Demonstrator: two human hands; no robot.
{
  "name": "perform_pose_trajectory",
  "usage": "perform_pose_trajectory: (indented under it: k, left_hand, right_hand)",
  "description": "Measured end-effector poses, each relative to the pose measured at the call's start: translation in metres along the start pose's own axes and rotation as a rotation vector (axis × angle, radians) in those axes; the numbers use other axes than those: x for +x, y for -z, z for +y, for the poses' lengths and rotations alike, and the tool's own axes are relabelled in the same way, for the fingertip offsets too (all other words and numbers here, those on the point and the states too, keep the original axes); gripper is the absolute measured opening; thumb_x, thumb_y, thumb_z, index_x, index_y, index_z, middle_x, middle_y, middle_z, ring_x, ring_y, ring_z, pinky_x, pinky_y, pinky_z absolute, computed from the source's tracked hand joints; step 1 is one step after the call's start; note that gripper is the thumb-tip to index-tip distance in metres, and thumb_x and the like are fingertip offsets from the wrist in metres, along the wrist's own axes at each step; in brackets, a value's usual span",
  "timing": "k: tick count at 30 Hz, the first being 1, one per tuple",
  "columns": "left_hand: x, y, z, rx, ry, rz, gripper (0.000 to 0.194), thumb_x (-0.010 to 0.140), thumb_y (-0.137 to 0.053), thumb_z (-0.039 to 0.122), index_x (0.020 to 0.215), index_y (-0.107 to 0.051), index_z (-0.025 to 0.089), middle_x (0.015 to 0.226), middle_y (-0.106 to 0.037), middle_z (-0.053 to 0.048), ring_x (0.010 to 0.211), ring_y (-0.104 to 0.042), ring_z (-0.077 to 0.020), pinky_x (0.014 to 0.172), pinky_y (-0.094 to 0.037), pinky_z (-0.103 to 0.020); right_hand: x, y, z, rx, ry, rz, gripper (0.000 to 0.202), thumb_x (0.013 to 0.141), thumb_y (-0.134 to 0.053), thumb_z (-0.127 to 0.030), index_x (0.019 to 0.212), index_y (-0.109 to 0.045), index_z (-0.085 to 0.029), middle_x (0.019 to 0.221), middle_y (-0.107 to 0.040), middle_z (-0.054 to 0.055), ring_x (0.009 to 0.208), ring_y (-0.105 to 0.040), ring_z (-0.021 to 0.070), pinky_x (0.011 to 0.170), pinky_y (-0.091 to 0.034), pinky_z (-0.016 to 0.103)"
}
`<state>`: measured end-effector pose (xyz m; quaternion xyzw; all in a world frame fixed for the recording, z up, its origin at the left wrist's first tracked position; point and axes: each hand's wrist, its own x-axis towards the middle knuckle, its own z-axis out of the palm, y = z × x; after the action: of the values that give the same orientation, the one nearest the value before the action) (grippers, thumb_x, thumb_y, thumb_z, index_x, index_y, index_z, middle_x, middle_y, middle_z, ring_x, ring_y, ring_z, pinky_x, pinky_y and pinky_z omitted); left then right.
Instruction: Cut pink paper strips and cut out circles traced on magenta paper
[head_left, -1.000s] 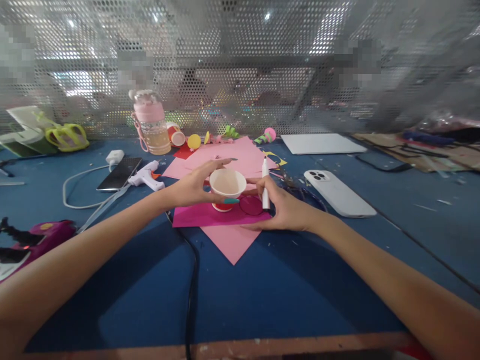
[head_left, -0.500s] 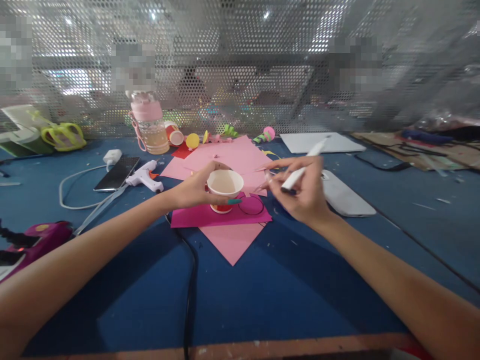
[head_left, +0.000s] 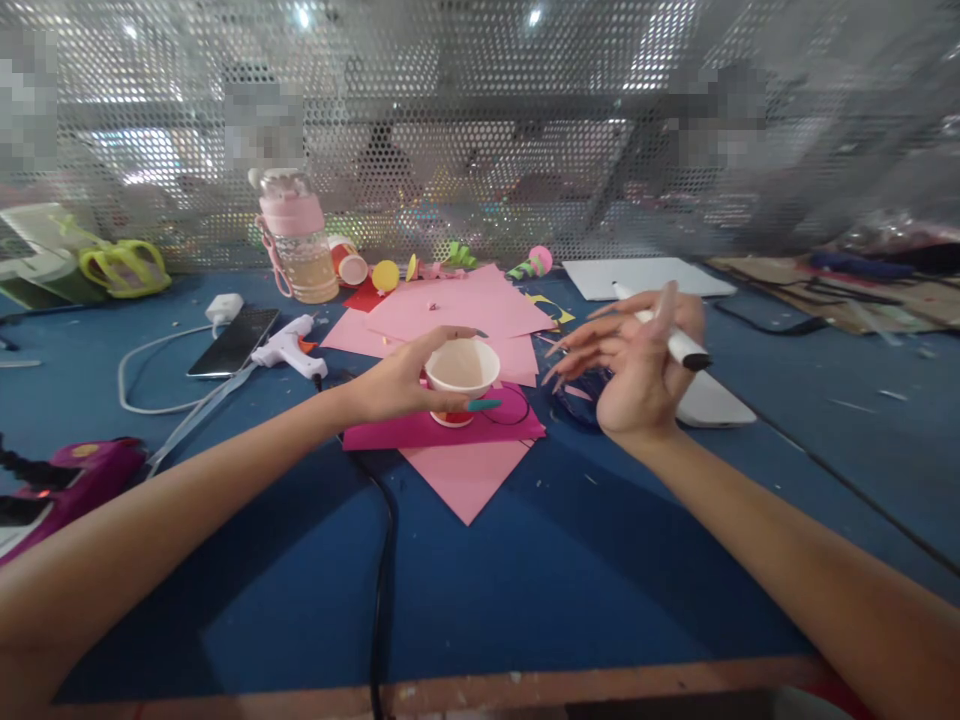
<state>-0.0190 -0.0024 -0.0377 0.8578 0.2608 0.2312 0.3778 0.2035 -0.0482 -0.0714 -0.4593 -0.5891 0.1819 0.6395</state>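
My left hand is wrapped round a paper cup, white inside and red outside. The cup stands upright on a magenta sheet, where a dark drawn circle shows to its right. Pale pink sheets lie beneath and behind the magenta one. My right hand is raised to the right of the papers, with a white marker held between thumb and fingers, its black end pointing toward the lower right. Under the right fingers lies a dark blue ring-shaped item, partly hidden.
On the left are a glue gun, a black phone, a white charger and a magenta power strip. A water bottle stands behind. A white phone lies at right. A black cable runs forward.
My right hand has moved right and turned, so the marker now points its black end rightward. The cup has shifted slightly right with my left hand.
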Motion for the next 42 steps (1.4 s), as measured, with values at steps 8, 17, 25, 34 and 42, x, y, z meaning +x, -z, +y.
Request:
perform_pose_trajectory:
  k: [8,17,25,34,42]
  left_hand:
    - [0.0,0.005,-0.002,0.085,-0.051,-0.033,0.059,0.067,-0.066,0.031,0.121,-0.042,0.022,0.126,-0.049,-0.01,0.112,-0.049,-0.0255,0.091,-0.041,-0.039]
    - [0.0,0.005,-0.005,0.067,-0.062,-0.037,0.059,0.067,-0.066,0.032,0.12,-0.043,0.022,0.124,-0.05,-0.009,0.111,-0.049,-0.0254,0.093,-0.039,-0.04]
    - [0.0,0.003,-0.006,0.026,-0.089,-0.014,0.058,0.065,-0.068,0.031,0.118,-0.044,0.02,0.12,-0.051,-0.01,0.108,-0.05,-0.0246,0.09,-0.04,-0.038]
    - [0.0,0.001,-0.003,0.022,-0.081,-0.01,0.054,0.065,-0.067,0.031,0.113,-0.045,0.019,0.113,-0.053,-0.01,0.102,-0.052,-0.0241,0.082,-0.044,-0.037]
    - [-0.001,-0.001,-0.002,0.017,-0.093,0.011,0.053,0.066,-0.067,0.031,0.112,-0.045,0.017,0.114,-0.052,-0.012,0.102,-0.052,-0.0238,0.085,-0.043,-0.038]
  right_hand:
    - [0.005,-0.011,-0.014,0.179,-0.095,0.245,0.04,0.083,-0.045,-0.047,0.056,-0.054,-0.019,0.04,-0.05,-0.001,0.027,-0.046,0.0096,0.026,-0.032,0.022]
    - [-0.005,-0.012,-0.015,0.264,-0.081,0.025,0.036,0.076,-0.056,-0.043,0.047,-0.054,-0.02,0.03,-0.046,-0.003,0.019,-0.036,0.0085,0.02,-0.023,0.023]
    - [-0.026,-0.017,-0.024,0.066,0.037,-0.375,0.04,0.082,-0.047,-0.045,0.052,-0.052,-0.02,0.034,-0.047,-0.005,0.024,-0.041,0.0072,0.026,-0.03,0.02]
    - [-0.032,-0.019,-0.027,0.035,0.082,-0.358,0.025,0.083,-0.05,-0.033,0.061,-0.048,-0.021,0.038,-0.051,-0.006,0.027,-0.044,0.0074,0.028,-0.031,0.019]
    - [-0.036,-0.026,-0.034,-0.202,0.295,-0.44,0.032,0.082,-0.048,-0.022,0.052,-0.041,-0.02,0.038,-0.046,-0.006,0.031,-0.041,0.0065,0.034,-0.032,0.02]
